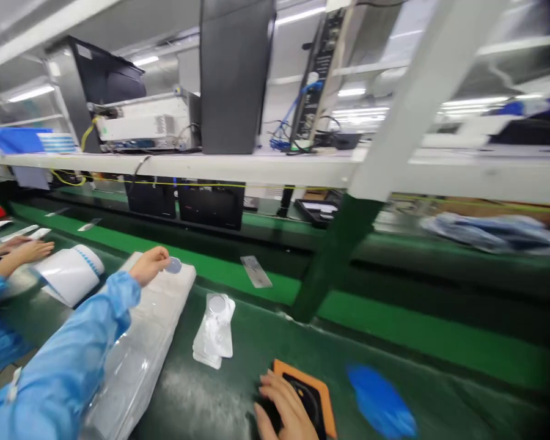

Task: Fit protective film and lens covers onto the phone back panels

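Reaching out toward ten o'clock in a blue sleeve, the left hand (150, 264) pinches a small round disc (175, 265) between thumb and fingertips, holding it just over the far end of a long clear plastic pack (158, 321) that lies on the dark green bench (238, 373). At six o'clock, close to the body, the right hand (282, 409) lies on a black device (308, 396) set in an orange frame (324, 400), fingers slightly curled over its near edge; whether they grip it or only rest there cannot be told. Between the two hands, at about eleven o'clock from the right one, sits a small pile of clear pouches (214, 330). A blurred blue object (381, 406) lies at three o'clock from the device. Farther out at twelve o'clock a grey strip (255, 271) rides the bright green belt (394, 333). At the far left, nine o'clock, a co-worker's hands (25, 249) rest beside a white label roll (71, 273).
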Demonstrator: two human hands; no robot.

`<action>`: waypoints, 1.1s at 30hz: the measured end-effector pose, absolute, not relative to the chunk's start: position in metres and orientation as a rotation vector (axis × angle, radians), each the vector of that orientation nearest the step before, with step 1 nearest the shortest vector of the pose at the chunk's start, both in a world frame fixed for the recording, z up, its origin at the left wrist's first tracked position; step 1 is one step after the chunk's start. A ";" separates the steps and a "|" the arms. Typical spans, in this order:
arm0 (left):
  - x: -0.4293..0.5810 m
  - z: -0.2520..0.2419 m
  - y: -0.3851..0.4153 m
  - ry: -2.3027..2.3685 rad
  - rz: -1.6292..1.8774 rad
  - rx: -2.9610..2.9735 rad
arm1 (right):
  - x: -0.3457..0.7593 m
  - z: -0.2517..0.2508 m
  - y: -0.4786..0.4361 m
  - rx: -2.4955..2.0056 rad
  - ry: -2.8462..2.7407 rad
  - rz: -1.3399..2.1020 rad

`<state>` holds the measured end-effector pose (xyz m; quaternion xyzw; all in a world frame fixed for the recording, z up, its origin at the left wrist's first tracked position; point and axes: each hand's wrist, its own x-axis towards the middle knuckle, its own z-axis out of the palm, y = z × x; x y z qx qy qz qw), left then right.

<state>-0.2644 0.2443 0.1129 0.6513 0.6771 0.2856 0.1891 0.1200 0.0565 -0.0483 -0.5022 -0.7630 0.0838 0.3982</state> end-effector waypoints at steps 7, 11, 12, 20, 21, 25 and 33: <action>-0.106 0.039 0.050 0.713 0.936 1.331 | 0.103 0.010 -0.008 -1.122 -1.812 0.533; -0.055 -0.002 0.024 0.857 1.122 1.345 | 0.137 -0.001 -0.002 -1.265 -1.807 0.269; -0.050 -0.009 0.026 0.958 1.172 1.419 | 0.148 -0.005 0.006 -1.335 -1.865 0.143; -0.041 -0.046 0.024 1.234 1.095 1.841 | 0.179 -0.024 0.031 -1.541 -2.282 -0.168; -0.039 -0.047 0.023 1.235 1.086 1.869 | 0.178 -0.026 0.027 -1.547 -2.302 -0.174; -0.033 -0.043 0.026 1.220 1.088 1.977 | 0.178 -0.027 0.022 -1.553 -2.303 -0.143; -0.023 -0.033 0.037 1.169 1.134 2.085 | 0.193 -0.025 0.030 -1.524 -2.318 0.057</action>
